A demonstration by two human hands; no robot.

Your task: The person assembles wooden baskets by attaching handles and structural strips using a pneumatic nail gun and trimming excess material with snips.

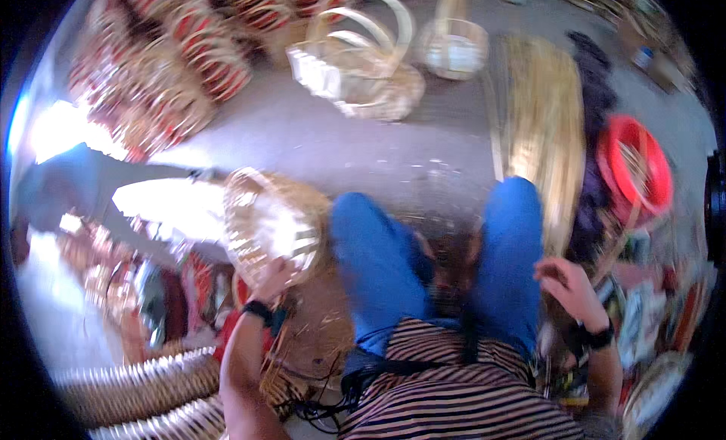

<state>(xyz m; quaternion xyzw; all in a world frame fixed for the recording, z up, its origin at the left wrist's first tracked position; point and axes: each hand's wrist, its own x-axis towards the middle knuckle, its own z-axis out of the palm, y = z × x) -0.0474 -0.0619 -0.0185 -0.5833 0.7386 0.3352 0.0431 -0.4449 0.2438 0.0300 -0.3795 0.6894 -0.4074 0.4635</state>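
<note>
My left hand grips the rim of a small woven basket and holds it out to my left, tilted on its side. My right hand hovers beside my right knee with its fingers loosely curled and nothing in them, close to a clutter of strips and tools. My legs in blue trousers stretch forward between the two hands. The picture is blurred by motion.
Finished baskets with handles stand ahead on the grey floor. Stacks of red-and-tan baskets fill the far left. A bundle of pale cane strips lies at right beside a red tub. Woven trays sit near my left elbow.
</note>
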